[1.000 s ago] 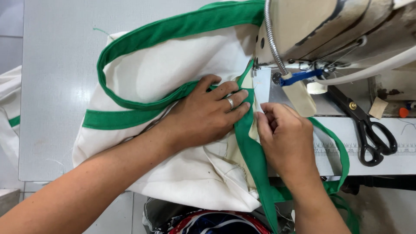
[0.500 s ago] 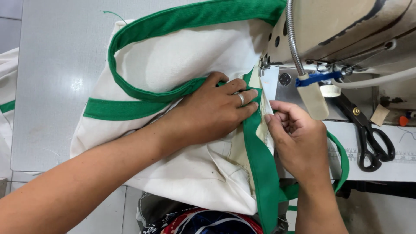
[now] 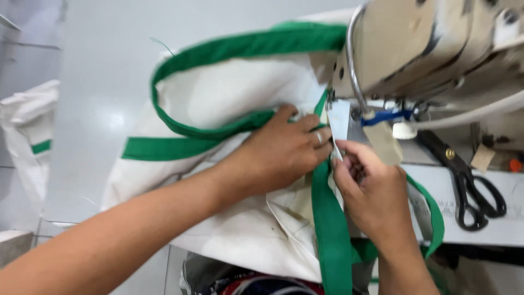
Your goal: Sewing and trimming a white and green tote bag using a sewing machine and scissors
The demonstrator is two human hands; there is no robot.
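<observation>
A cream canvas bag (image 3: 229, 98) with green strap trim (image 3: 240, 46) lies on the white table under the sewing machine head (image 3: 436, 49). My left hand (image 3: 281, 153) presses flat on the cloth and on the green strap (image 3: 330, 229) just before the needle area; a ring shows on one finger. My right hand (image 3: 371, 188) pinches the edge of the strap and a small white label (image 3: 339, 121) beside the presser foot. Fingers of both hands nearly touch.
Black scissors (image 3: 469, 186) lie on the machine bed to the right. Another cream and green bag (image 3: 30, 125) sits at the far left edge. An orange item (image 3: 514, 164) shows at the far right. Dark patterned cloth (image 3: 256, 284) shows below the table.
The view has shifted so the machine head looms larger at the upper right. Both hands have fed the strap and bag slightly toward the needle; their grip stays the same.
</observation>
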